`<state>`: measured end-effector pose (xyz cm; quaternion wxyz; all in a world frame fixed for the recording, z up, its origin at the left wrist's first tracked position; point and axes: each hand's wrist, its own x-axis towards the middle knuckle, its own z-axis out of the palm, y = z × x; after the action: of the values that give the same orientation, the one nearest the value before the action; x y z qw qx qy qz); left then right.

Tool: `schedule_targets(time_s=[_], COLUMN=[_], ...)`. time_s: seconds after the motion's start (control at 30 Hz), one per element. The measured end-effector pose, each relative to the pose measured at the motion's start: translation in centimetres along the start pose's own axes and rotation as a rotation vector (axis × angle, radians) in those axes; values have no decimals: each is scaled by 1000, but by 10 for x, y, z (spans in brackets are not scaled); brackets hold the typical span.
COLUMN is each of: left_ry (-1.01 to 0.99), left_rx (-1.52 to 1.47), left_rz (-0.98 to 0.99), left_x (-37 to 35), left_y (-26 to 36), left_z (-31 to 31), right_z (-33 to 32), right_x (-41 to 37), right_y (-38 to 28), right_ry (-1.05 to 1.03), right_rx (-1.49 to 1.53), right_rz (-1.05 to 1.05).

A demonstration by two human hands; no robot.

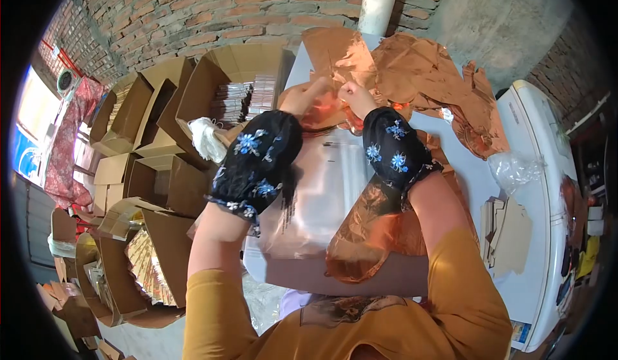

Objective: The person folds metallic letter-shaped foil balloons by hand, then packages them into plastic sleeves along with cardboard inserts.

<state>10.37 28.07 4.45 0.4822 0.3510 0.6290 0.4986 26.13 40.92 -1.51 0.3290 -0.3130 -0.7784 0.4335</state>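
Your right hand (359, 97) has its fingers curled tightly together, seemingly pinching the sheet of shiny copper-coloured film (340, 49) near its lower part; your left hand (301, 97) lies against the same film just beside it, but blur and the angle hide its fingertips, so you cannot tell whether it grasps or only presses. That film is at the far end of the pale, smooth-topped table (473, 180), between and beyond your hands. Next to it on the right spreads a crumpled heap of copper-coloured foil (418, 64), and nearer you, under your right forearm, lies another loose copper-coloured piece (364, 244). Clear, glossy plastic sheeting (322, 180) covers the tabletop between your forearms. The step in hand looks like close fingertip work on the film, with both hands near together. As a judgement, your next move calls for a sure pinch on each side and a light, even pull, since such thin material probably creases or tears easily; the loose piece under your right forearm could also snag or slide if your arm drops.
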Motion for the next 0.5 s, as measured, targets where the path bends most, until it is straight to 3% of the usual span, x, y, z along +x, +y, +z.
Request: schedule_targets(time_s=[0.03,0.13,0.17,0.27,0.4,0.43,0.5], left_ry=[39,59,194,50,-53,-25,34], left_rx=[10,48,186,11,-124,-38,133], left_rz=[85,78,163,224,216,247,308], left_x=[13,40,71,54,23,20,14], left_y=[-6,-14,-29,-11,8,8,6], left_z=[4,8,10,13,14,12,0], right_z=[2,6,3,16,22,23,22], right_x=[-1,-16,-35,-54,-39,-41,-33], right_y=[0,-19,-46,-59,-35,-33,-25], right_ry=[26,63,293,164,165,279,245], right_rx=[23,182,-525,-481,-311,-486,-490], right_rz=[-20,-23,-434,-342,-106,-161,-146])
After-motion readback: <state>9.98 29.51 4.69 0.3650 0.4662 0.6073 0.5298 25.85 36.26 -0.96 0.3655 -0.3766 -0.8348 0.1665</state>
